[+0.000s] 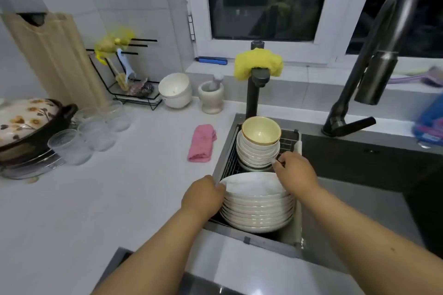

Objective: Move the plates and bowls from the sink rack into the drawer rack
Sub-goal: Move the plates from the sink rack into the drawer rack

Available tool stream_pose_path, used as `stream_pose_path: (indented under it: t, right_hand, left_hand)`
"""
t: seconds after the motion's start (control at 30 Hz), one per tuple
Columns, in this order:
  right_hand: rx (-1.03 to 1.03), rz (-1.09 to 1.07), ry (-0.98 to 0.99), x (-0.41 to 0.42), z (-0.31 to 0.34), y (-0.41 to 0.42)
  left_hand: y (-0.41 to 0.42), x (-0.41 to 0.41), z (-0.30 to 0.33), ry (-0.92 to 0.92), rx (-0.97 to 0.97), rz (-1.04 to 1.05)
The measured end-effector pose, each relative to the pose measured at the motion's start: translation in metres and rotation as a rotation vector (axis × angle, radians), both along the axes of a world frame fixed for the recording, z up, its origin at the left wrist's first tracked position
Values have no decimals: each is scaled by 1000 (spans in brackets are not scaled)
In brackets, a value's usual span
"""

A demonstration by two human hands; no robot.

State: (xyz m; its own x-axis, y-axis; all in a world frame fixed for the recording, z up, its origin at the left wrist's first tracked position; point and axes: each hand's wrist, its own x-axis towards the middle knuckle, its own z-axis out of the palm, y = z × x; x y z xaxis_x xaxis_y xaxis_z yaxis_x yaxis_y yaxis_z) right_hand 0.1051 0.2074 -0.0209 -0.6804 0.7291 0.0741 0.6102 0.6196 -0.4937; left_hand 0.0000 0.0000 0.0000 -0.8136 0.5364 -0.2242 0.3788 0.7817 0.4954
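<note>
Starting far out to the left of the left hand: a floral-lidded pot (26, 122) and a cluster of clear glasses (96, 127) sit on the counter (134, 187), with a pink cloth (201, 143) lying just up and left of that hand.

Now the left hand (203, 199) itself: fingers curled onto the left rim of the plate stack (257, 208), gripping it at the edge. The stack sits in the near end of the sink rack (230, 151), right between the two hands, none of it lifted clear that I can see.

Just beyond the hands, at the far end of the same rack, stands the bowl stack (260, 151), topped by a yellowish bowl (261, 130) with a brown rim.

Over to the right hand (293, 172): it reaches across the far right rim of the plates, fingertips bent down into the gap between plates and bowls. It looks to be taking hold of the plates' far edge, though exactly what the fingertips pinch is hidden. I would call it a grip on the plates.

Further right, the dark faucet (374, 55) arches over the sink basin.

So this reads as the opening grasp on the plates, everything still in the sink rack. Next move calls for a firm two-sided hold, a straight lift clear of the rack wires, and a carry toward the body. The drawer rack is not clearly in view.
</note>
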Motion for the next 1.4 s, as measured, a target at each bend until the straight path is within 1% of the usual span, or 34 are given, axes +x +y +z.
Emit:
stream_pose_path:
  t: [0.1, 0.27, 0.3, 0.37, 0.43, 0.5, 0.57, 0.63, 0.73, 0.8, 0.87, 1.03, 1.13, 1.23, 1.3, 1.4]
  right_hand:
    - [31, 9, -88, -1, -6, 14]
    - [-91, 68, -274, -3, -11, 22]
    - [-101, 97, -273, -2, -8, 18]
    - [-109, 199, -167, 4, -1, 4]
    - [-119, 373, -33, 14, 3, -15]
    - [-85, 559, -37, 21, -2, -27]
    - [2, 663, -39, 22, -12, -31]
    - [50, 693, 27, 20, -21, -29]
    - [110, 711, 73, 19, -25, -27]
    - [227, 709, 147, 18, -23, -28]
    - [340, 682, 265, 17, -17, -28]
    - [437, 677, 352, 12, 1, -25]
    - [431, 707, 391, 12, 15, -24]
    - [438, 749, 421, 12, 35, -25]
    - [449, 797, 441, 12, 50, -28]
    - [472, 870, 460, 12, 70, -38]
  left_hand:
    - [12, -3, -7, -48, -12, 66]
    - [30, -5, -21, -127, -45, 112]
    - [33, -5, -23, -132, -45, 120]
    - [37, -5, -24, -125, -52, 134]
    - [39, -2, -25, -118, -62, 153]
    - [39, -2, -26, -126, -61, 171]
    - [39, -2, -25, -146, -55, 197]
    - [38, -3, -25, -183, -39, 227]
    - [37, -2, -20, -247, -3, 260]
    - [36, -1, -17, -296, 46, 296]
    - [36, 1, -11, -347, 101, 346]
    - [36, 7, 6, -462, 270, 488]
    - [35, 12, 19, -553, 338, 539]
    - [31, 17, 32, -676, 390, 589]
    - [27, 20, 41, -791, 429, 630]
    - [14, 26, 56, -1007, 574, 732]
